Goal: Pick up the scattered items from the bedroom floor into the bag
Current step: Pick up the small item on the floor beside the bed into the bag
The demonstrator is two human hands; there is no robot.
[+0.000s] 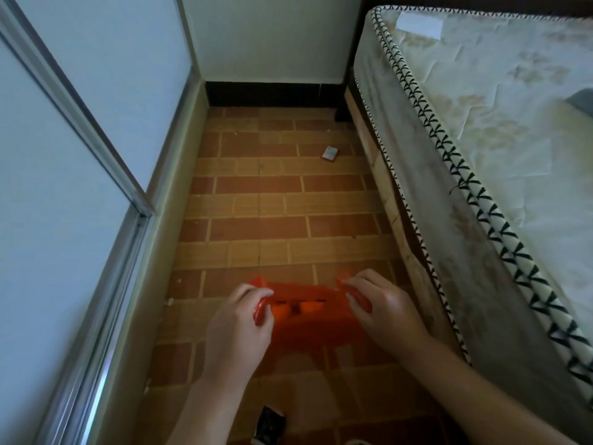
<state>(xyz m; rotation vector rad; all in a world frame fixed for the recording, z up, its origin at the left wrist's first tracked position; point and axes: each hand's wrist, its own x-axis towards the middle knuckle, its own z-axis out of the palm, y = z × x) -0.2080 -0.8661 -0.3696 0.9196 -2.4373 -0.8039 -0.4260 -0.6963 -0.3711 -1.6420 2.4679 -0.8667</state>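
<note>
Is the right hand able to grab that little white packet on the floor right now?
Probably not yet. The right hand is pinching the orange bag, and the small packet lies far ahead by the bed. Bare floor lies between them, so stepping closer should work.

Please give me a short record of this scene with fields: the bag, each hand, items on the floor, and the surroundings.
bag: orange plastic bag, held open above the floor, some items inside, not identifiable
left hand: left hand pinches the bag's left handle
right hand: right hand pinches the bag's right handle
floor items: small white packet lying farther ahead; dark item near the bottom edge, unclear
surroundings: brick-pattern floor; mattress at right; sliding door at left
</note>
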